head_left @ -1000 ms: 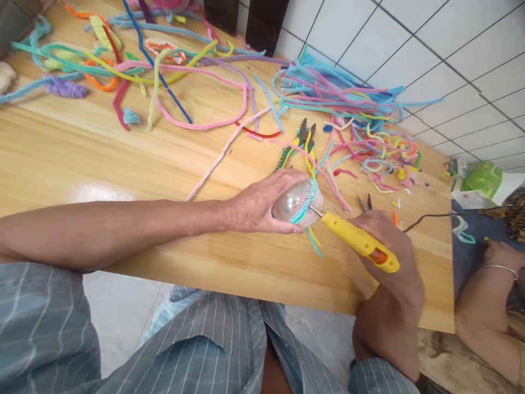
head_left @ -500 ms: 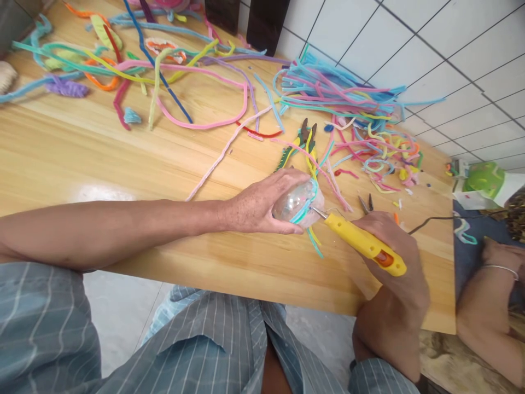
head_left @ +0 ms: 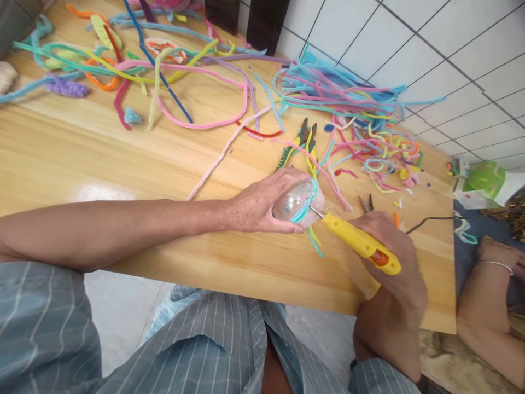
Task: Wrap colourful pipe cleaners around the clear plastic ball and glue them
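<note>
Dome (head_left: 290, 203), clear, one: in my left hand (head_left: 260, 202), over the worktop (head_left: 197, 260); fingers gripping it round the side, thumb along the lower edge. Trim (head_left: 302, 212), blue and turquoise, fuzzy: banded round the dome, where the clear part meets a pale pinkish one. Tool (head_left: 355, 238), yellow, slim metal tip, orange insert: in my right hand (head_left: 397, 251), fingers closed on the handle, most of them hidden beneath; tip at the trim, contact too small for me to tell. Pliers (head_left: 310, 143), green and yellow handles: beyond the dome, jaws parted and pointing away from me. Second tool (head_left: 364, 203), dark pointed ends: partly hidden behind my right hand. Bundle of fuzzy stems (head_left: 336, 90), mainly blue and pink: against the tiled wall (head_left: 402, 49). Heap of short offcuts (head_left: 379, 156), mixed colours: just in front of the bundle. Pink stem (head_left: 246, 98), bent into a wide loop: far side, left of the pliers. Another person's forearm (head_left: 484, 306), with bracelet (head_left: 496, 265): at my far right.
</note>
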A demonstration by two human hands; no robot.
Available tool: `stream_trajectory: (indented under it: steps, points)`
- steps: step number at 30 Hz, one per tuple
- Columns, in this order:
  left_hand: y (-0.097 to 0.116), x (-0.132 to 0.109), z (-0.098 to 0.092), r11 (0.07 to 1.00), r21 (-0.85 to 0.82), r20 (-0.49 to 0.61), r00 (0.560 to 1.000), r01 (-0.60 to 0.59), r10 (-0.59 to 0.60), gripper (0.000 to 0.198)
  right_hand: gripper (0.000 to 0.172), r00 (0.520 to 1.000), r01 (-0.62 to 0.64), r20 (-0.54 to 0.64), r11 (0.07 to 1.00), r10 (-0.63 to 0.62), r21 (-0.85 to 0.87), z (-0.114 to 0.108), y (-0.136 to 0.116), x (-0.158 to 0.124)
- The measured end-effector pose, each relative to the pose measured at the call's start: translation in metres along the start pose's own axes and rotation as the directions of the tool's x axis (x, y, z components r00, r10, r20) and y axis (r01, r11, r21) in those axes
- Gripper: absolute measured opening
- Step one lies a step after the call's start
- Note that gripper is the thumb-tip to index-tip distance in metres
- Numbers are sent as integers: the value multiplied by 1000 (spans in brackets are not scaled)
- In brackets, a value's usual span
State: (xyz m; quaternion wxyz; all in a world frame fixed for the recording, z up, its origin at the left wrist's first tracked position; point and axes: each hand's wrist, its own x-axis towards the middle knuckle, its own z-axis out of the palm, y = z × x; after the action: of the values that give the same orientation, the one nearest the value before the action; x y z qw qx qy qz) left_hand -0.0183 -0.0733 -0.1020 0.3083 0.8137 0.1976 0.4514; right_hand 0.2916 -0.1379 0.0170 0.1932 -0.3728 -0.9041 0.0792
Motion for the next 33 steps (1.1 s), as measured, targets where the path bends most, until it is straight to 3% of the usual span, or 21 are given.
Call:
stream_trajectory:
  steps: [13, 33]
  points:
    - [2, 0, -2, 999, -7, 51, 998, 39, -38, 102, 12, 999, 10, -34, 999, -12, -49, 1, -4, 6]
    - [-1, -2, 0, 999, -51, 10, 1000, 19, -18, 102, 14, 999, -33, -26, 999, 32, -15, 0, -1, 1]
